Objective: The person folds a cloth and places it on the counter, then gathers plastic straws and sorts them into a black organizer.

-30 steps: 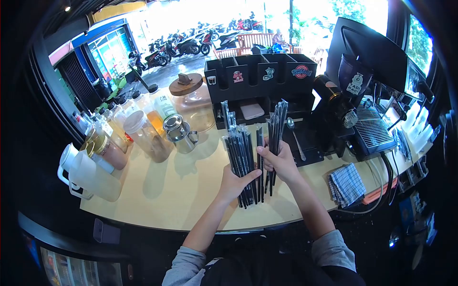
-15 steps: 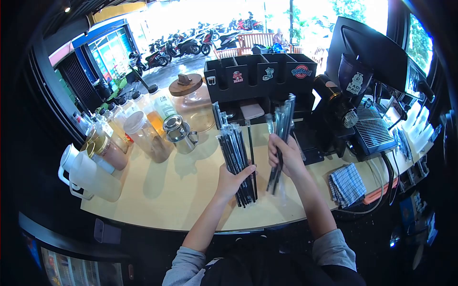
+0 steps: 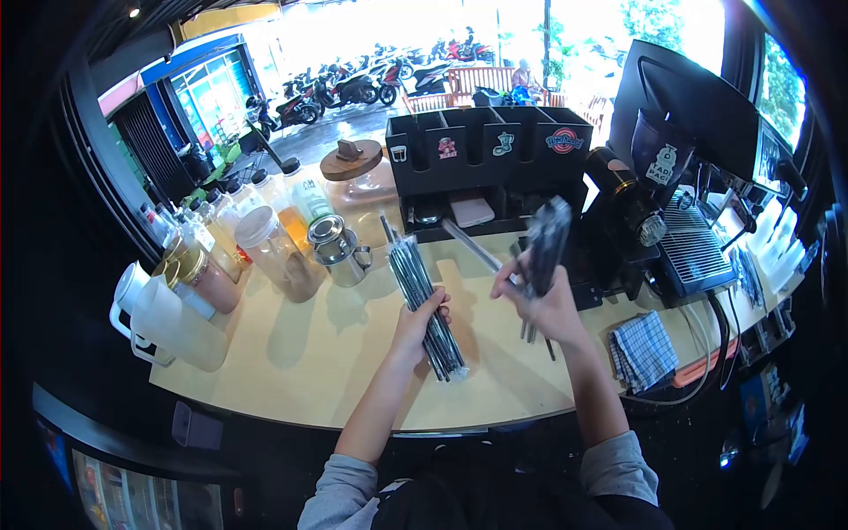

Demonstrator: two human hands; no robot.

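Black drinking straws (image 3: 422, 296) in clear wrappers form a bundle in my left hand (image 3: 419, 323), fingers wrapped round its middle. The bundle leans, its top to the left, over the wooden counter. To the right, my right hand (image 3: 546, 300) is closed on a second bundle of wrapped straws (image 3: 549, 238), blurred by motion. One straw (image 3: 473, 245) sticks out from that hand toward the upper left. Behind both hands is a black organizer (image 3: 493, 159) with several open compartments and stickers on its front.
Left on the counter (image 3: 291, 371) are a metal pot (image 3: 339, 251), a wooden-lidded jar (image 3: 362, 194), pitchers (image 3: 177, 322) and several bottles. A coffee grinder (image 3: 632, 199), an espresso machine's drip tray (image 3: 693, 247) and a checked cloth (image 3: 643, 351) are at the right.
My right hand has moved slightly right and turned, its bundle swinging with one straw now angled out. The left-hand bundle has tilted leftward and looks tidier. The view has shifted a little.
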